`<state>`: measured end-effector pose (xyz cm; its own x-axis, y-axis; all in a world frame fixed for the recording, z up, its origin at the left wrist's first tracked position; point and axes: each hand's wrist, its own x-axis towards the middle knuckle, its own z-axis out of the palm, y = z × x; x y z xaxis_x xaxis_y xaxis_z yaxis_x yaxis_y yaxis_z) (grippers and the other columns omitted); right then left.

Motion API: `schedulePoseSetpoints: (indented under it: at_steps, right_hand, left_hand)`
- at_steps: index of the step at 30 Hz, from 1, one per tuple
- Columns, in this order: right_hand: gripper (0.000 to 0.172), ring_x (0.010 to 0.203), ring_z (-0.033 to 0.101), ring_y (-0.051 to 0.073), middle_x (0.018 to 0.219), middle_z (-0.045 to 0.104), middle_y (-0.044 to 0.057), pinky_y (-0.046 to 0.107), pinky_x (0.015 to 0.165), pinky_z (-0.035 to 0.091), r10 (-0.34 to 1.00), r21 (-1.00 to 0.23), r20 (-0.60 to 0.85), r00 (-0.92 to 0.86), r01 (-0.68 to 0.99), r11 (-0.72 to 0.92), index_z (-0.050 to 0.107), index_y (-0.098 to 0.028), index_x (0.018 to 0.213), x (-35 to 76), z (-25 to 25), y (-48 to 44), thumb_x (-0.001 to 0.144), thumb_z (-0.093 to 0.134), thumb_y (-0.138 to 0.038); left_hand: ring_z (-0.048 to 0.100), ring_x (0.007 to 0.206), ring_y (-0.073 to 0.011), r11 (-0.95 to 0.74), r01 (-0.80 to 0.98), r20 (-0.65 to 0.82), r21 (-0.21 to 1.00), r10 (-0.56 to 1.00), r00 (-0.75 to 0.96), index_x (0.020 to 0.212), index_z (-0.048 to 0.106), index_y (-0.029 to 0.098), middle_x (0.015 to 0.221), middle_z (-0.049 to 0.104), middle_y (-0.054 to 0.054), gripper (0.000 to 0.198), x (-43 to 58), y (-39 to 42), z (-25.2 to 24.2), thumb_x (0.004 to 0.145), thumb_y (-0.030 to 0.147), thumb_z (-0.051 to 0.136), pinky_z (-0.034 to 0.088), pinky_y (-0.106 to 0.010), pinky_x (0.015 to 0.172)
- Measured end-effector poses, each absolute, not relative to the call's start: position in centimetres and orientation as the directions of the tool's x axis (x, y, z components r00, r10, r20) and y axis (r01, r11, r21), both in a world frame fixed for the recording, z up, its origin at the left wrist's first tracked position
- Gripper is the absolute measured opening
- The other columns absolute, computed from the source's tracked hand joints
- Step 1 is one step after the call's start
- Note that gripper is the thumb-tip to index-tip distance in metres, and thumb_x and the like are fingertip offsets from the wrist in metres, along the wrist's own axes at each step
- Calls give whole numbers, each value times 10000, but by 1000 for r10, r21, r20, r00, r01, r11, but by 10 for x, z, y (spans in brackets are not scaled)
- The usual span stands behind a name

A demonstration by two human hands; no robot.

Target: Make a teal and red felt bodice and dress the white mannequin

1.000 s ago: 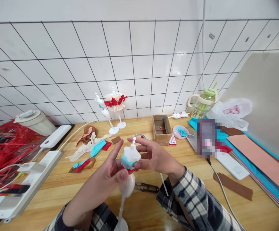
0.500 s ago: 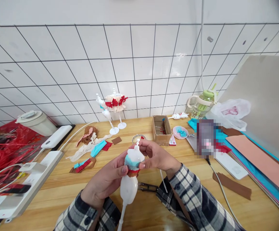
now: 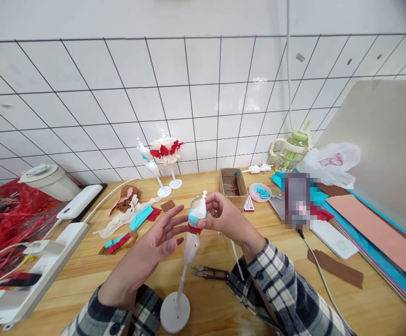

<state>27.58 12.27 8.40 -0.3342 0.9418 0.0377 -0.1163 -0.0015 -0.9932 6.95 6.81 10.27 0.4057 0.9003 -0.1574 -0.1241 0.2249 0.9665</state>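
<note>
One pinch: my right hand (image 3: 230, 220) grips the miniature dress form (image 3: 191, 248); left hand (image 3: 151, 247) spreads nearby; best hold fabric bands (image 3: 195, 221) level.

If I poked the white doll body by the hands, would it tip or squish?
It might tip: the white mannequin sits high on a thin stem above a round base. Its smooth, shiny surface suggests stiff plastic, so it probably wouldn't squish. The light-blue band around it looks like fabric and might give.

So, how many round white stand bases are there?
3: the near base under the dummy the right hand touches, and two bases by the wall. Others may be hidden.
</note>
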Motion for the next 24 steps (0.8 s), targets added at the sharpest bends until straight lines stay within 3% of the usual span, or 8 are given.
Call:
schedulePoseSetpoints:
  at_steps: [4,8,12,16,19,24]
  right_hand:
    - [590,698,493,108,797,549,-28,245,643,409,969,-999,-10,-247,-35,-20,502,-180,930,272,77,125,517,857,-407]
    - [542,671,489,106,741,534,-40,246,633,409,962,-998,1,-275,56,17,515,-176,912,274,77,126,554,834,-429]
    - [530,725,540,117,893,613,20,279,687,444,929,-994,15,-371,93,53,545,-170,1035,284,84,127,655,772,-460]
    - [491,840,577,142,1016,625,56,314,760,469,944,-985,38,-328,145,90,535,-177,1134,292,92,128,768,670,-475]
    - [432,903,589,158,1052,634,68,332,807,471,955,-974,81,-287,182,137,550,-186,1136,295,95,126,796,650,-434]
    - [728,1136,530,225,1325,527,118,350,823,493,911,-980,111,-397,110,167,426,-255,1342,289,96,118,709,751,-410]
  left_hand:
    - [406,1315,-298,188,53,-193,981,886,421,1421,324,318,1458,409,-105,882,78,57,102,680,327,803,354,-428,1058]
    - [486,1248,-286,254,87,-269,963,905,330,1369,362,285,1387,487,-116,749,85,56,96,732,279,755,433,-421,979]
    - [566,1139,-245,225,63,-233,972,901,367,1357,378,267,1294,569,-110,710,73,65,95,748,264,744,443,-361,938]
    - [624,974,-206,231,63,-238,971,895,376,1398,266,282,1195,629,-101,786,56,72,99,766,236,731,462,-324,838]
    - [621,885,-169,232,52,-235,971,902,364,1359,292,274,1088,664,-69,728,51,72,106,775,228,725,459,-276,777]
    - [624,824,-136,348,-104,-281,932,870,404,1352,355,306,1095,664,-51,659,53,58,118,797,232,701,470,-229,710]
